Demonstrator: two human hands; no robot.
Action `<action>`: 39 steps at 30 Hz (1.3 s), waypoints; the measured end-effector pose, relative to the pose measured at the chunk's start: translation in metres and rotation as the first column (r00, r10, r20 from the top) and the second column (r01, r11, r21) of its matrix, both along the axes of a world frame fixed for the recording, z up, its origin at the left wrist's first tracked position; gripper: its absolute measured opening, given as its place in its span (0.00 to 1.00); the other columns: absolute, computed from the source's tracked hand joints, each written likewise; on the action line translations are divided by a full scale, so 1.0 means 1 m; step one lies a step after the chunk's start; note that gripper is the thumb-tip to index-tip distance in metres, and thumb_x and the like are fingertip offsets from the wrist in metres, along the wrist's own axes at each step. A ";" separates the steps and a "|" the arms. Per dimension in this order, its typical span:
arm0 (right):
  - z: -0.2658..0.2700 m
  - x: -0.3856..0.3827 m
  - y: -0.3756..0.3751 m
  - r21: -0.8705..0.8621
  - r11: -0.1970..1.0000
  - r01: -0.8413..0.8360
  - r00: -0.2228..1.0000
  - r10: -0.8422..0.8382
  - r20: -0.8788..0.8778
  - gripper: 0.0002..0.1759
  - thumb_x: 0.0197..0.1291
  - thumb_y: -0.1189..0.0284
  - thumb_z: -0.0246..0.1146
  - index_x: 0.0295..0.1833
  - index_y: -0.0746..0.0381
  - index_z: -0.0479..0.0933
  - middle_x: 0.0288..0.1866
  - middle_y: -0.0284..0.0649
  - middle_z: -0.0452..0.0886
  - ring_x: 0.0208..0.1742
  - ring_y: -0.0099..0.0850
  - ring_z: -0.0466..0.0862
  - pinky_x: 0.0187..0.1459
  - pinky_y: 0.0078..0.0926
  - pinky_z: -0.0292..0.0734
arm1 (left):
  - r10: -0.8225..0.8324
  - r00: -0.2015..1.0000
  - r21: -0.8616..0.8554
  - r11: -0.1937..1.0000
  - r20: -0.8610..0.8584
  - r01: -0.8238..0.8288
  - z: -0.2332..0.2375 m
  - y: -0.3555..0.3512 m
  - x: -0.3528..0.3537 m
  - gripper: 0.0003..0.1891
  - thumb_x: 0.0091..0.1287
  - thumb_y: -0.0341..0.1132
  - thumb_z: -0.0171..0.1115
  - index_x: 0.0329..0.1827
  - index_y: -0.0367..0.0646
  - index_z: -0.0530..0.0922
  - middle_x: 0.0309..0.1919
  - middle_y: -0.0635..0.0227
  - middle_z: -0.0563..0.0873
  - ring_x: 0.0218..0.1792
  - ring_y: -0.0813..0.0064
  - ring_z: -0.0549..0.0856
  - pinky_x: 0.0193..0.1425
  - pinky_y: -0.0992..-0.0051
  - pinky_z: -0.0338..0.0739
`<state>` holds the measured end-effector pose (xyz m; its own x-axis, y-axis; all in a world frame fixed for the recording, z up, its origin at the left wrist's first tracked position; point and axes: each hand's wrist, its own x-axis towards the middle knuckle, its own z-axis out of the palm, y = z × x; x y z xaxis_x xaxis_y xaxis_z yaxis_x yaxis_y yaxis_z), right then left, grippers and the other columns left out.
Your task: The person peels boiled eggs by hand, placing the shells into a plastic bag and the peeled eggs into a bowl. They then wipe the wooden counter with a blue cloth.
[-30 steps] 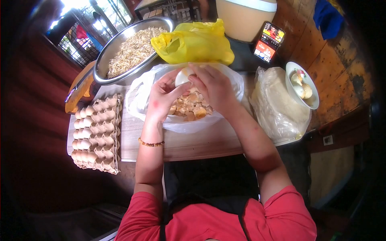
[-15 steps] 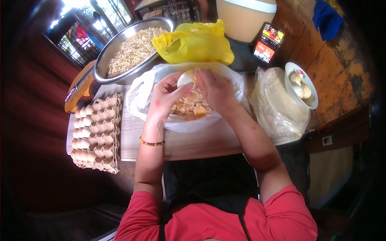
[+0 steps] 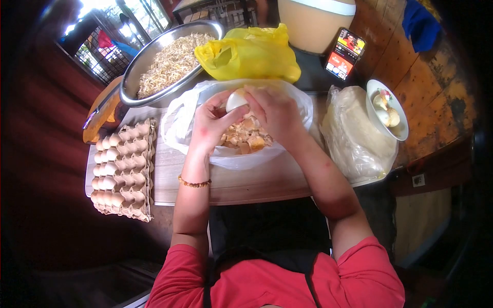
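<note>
Item, one egg [image 3: 235,103], white where it shows, above the middle of the surface [image 3: 172,174]; my left hand [image 3: 208,122] has its fingers closed around it, thumb across the near side. Item, my right hand [image 3: 278,114], at the egg's right side, fingers bent; its own back hides most of their tips, and I cannot tell whether they pinch anything. Below, broken brown shells [image 3: 250,139], partly covered by my hands, in a white plastic bag [image 3: 174,126], open, its far rim partly behind my fingers. To the left, one carton tray [image 3: 138,172], brownish eggs [image 3: 107,169] in its left part. Beyond, one metal basin [image 3: 127,84] of pale strands [image 3: 172,66], right end covered by a yellow bag [image 3: 251,54], contents not visible. To the right, one clear plastic bag [image 3: 354,136], contents pale, blurred by glare; one bowl [image 3: 372,105] holding whitish pieces, not all distinct; one phone [image 3: 345,54], lit, lettering too small to read. At the top, one tan container [image 3: 313,28], cut off by the frame.
</note>
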<state>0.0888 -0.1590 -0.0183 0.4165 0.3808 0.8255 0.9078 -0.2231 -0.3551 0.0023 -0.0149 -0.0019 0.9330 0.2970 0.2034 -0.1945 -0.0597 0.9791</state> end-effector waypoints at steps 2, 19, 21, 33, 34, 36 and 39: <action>0.003 -0.003 -0.002 -0.047 0.998 0.048 0.998 -0.047 0.032 0.08 0.60 0.71 0.65 0.44 0.60 0.80 0.32 0.41 0.82 0.31 0.43 0.82 0.31 0.36 0.77 | 0.016 1.000 0.027 1.000 0.001 -0.016 -0.001 0.001 0.001 0.22 0.60 0.23 0.69 0.58 0.31 0.77 0.42 0.65 0.87 0.37 0.84 0.85 0.41 0.86 0.79; 0.009 -0.001 -0.007 0.184 0.982 0.030 0.952 0.028 -0.306 0.05 0.60 0.75 0.64 0.38 0.66 0.78 0.29 0.47 0.82 0.28 0.41 0.84 0.30 0.31 0.77 | -0.105 0.992 -0.111 0.987 0.076 0.113 0.003 -0.002 -0.003 0.31 0.61 0.18 0.63 0.69 0.30 0.65 0.54 0.57 0.82 0.45 0.76 0.86 0.48 0.81 0.81; 0.009 0.001 -0.007 0.232 0.972 0.018 0.926 0.071 -0.371 0.05 0.59 0.76 0.64 0.39 0.67 0.78 0.28 0.47 0.82 0.27 0.38 0.84 0.30 0.28 0.77 | -0.128 0.987 -0.131 0.981 0.102 0.140 0.004 0.000 -0.003 0.33 0.61 0.17 0.62 0.70 0.30 0.63 0.56 0.56 0.81 0.46 0.72 0.86 0.49 0.79 0.81; 0.006 0.013 -0.010 0.183 0.982 0.036 0.837 0.070 -0.543 0.07 0.63 0.76 0.62 0.39 0.71 0.78 0.24 0.46 0.81 0.26 0.29 0.83 0.31 0.25 0.75 | -0.250 0.961 -0.329 0.903 0.121 0.276 0.008 0.007 -0.008 0.25 0.67 0.20 0.49 0.68 0.27 0.61 0.54 0.52 0.80 0.41 0.60 0.89 0.51 0.71 0.85; 0.009 0.011 -0.010 0.178 0.984 0.009 0.817 0.096 -0.568 0.08 0.65 0.74 0.61 0.43 0.69 0.79 0.27 0.42 0.82 0.29 0.24 0.83 0.33 0.21 0.77 | -0.244 0.962 -0.273 0.924 0.119 0.268 0.004 0.010 -0.007 0.24 0.67 0.20 0.49 0.67 0.26 0.62 0.55 0.52 0.80 0.41 0.61 0.89 0.50 0.73 0.85; 0.009 0.011 -0.009 0.173 0.985 -0.021 0.796 0.121 -0.593 0.10 0.67 0.72 0.61 0.47 0.67 0.80 0.29 0.39 0.83 0.32 0.20 0.83 0.35 0.18 0.78 | -0.236 0.964 -0.218 0.941 0.119 0.257 0.002 0.012 -0.007 0.23 0.67 0.20 0.49 0.66 0.26 0.63 0.57 0.52 0.79 0.41 0.61 0.89 0.49 0.74 0.85; 0.005 0.013 -0.005 0.424 0.868 -0.260 0.640 0.483 -0.598 0.12 0.67 0.72 0.61 0.53 0.64 0.80 0.38 0.38 0.82 0.35 0.20 0.81 0.37 0.17 0.78 | -0.213 0.974 -0.243 0.943 0.079 0.226 0.005 0.012 -0.009 0.23 0.68 0.21 0.49 0.67 0.26 0.62 0.58 0.52 0.78 0.43 0.61 0.88 0.47 0.77 0.84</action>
